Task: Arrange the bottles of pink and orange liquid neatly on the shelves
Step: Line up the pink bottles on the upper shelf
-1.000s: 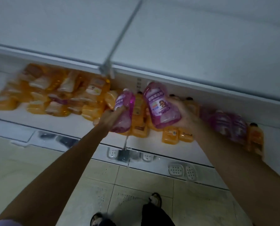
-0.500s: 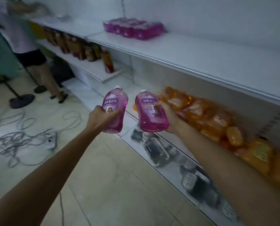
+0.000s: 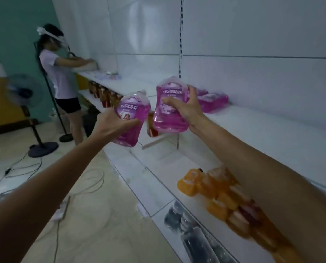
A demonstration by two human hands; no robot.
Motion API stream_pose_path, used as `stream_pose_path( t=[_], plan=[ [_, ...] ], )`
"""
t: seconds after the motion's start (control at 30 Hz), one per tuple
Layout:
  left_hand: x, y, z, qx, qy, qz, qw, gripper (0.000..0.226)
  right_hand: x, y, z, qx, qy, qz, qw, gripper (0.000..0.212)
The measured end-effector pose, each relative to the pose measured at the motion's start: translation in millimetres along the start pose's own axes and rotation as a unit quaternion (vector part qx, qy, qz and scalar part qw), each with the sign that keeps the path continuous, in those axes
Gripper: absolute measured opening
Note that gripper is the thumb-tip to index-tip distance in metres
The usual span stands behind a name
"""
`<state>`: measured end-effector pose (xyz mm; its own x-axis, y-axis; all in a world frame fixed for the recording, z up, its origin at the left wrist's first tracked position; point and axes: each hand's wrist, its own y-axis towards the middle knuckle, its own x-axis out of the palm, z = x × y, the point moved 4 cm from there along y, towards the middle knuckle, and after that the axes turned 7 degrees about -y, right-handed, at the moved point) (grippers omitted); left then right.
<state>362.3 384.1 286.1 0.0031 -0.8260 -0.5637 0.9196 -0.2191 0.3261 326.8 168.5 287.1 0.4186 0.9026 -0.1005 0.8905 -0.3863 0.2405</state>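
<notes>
My left hand (image 3: 112, 126) grips a pink-liquid bottle (image 3: 133, 114) with a purple label, held upright in the air in front of the shelving. My right hand (image 3: 185, 109) grips a second pink bottle (image 3: 167, 120), a little higher and to the right. Behind that hand, a row of pink bottles (image 3: 213, 100) stands on the white upper shelf (image 3: 262, 128). A heap of orange bottles (image 3: 221, 194) lies on the lower shelf at the right, partly hidden by my right forearm.
Another person (image 3: 61, 76) stands at the far left end of the shelves. A standing fan (image 3: 27, 103) and loose cables (image 3: 25, 171) are on the tiled floor. Dark brown bottles (image 3: 103, 95) fill a far lower shelf. Dark packs (image 3: 194, 236) lie on the bottom shelf.
Both hands lifted the two pink bottles up from the lower shelf's orange heap to upper-shelf height. My view swung left and upward along the aisle.
</notes>
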Motion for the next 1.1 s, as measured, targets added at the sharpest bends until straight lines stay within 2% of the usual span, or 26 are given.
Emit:
stream_pose_path(
  t=[0.13,0.27,0.43,0.5,0.63,0.8,0.9,1.0,1.1],
  plan=[
    [18.2,81.7,26.9,0.041,-0.015,-0.009,0.999,0.043,-20.8,70.5,-25.7,-0.050,-0.063,0.048,0.996,0.102],
    [36.3,150.5,39.7,0.064,-0.035,-0.012,0.997,0.033,-43.2,128.9,-31.6,-0.063,-0.100,0.108,0.987,0.092],
    [68.0,225.5,39.3,0.102,-0.055,-0.036,0.993,0.037,-60.1,182.8,-21.2,-0.081,-0.282,0.152,0.944,0.092],
    [85.5,257.0,39.4,0.122,-0.053,-0.059,0.989,0.036,-63.8,202.9,-10.8,-0.058,-0.302,0.176,0.935,0.093],
    [124.9,318.3,41.9,0.179,-0.027,-0.119,0.976,0.038,-67.7,237.7,9.8,0.003,-0.272,0.233,0.934,0.088],
    [162.9,378.5,49.3,0.205,0.008,-0.208,0.956,0.050,-64.8,273.1,33.4,0.092,-0.277,0.286,0.913,0.071],
    [186.6,399.4,52.3,0.229,0.018,-0.237,0.944,0.048,-60.0,283.5,44.2,0.137,-0.307,0.295,0.894,0.072],
    [202.4,408.9,51.2,0.215,-0.001,-0.284,0.935,0.049,-53.8,287.3,50.8,0.183,-0.312,0.297,0.884,0.061],
    [208.0,410.6,51.5,0.194,0.030,-0.371,0.908,0.057,-48.6,282.9,48.6,0.237,-0.399,0.321,0.826,0.063]
  ],
)
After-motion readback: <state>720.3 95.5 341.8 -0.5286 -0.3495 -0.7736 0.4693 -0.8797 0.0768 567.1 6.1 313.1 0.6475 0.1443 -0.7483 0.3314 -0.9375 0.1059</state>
